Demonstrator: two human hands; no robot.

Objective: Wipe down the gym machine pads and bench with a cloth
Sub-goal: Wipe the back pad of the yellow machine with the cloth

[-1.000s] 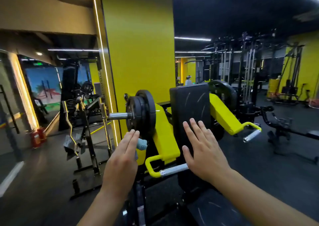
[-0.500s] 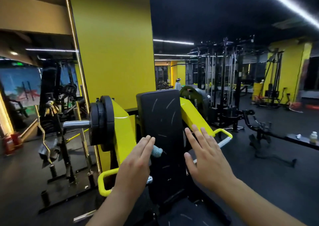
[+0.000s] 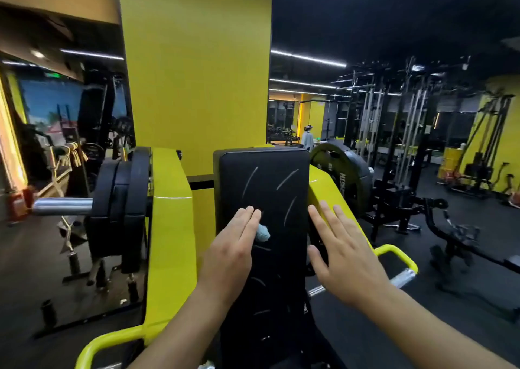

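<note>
The machine's upright black back pad (image 3: 264, 177) stands straight ahead, marked with pale streaks. My left hand (image 3: 233, 253) lies flat on the pad's lower left part with its fingers straight. It presses a small pale blue cloth (image 3: 263, 233) against the pad, and a bunched corner of the cloth sticks out by the fingers. My right hand (image 3: 343, 256) is open with fingers spread at the pad's right edge; I cannot tell if it touches. The black padding continues downward (image 3: 267, 326) between my forearms.
Yellow machine arms (image 3: 168, 228) flank the pad. Black weight plates (image 3: 121, 205) on a steel sleeve (image 3: 62, 206) sit at the left, another plate (image 3: 343, 183) at the right. A yellow handle (image 3: 399, 256) juts out right. A yellow pillar (image 3: 197, 59) rises behind. Racks and a distant person (image 3: 308, 139) stand beyond.
The view has swung so the pad sits centred and closer. My left hand with the cloth moved from beside the weight plates onto the pad; my right hand shifted to the pad's right edge.
</note>
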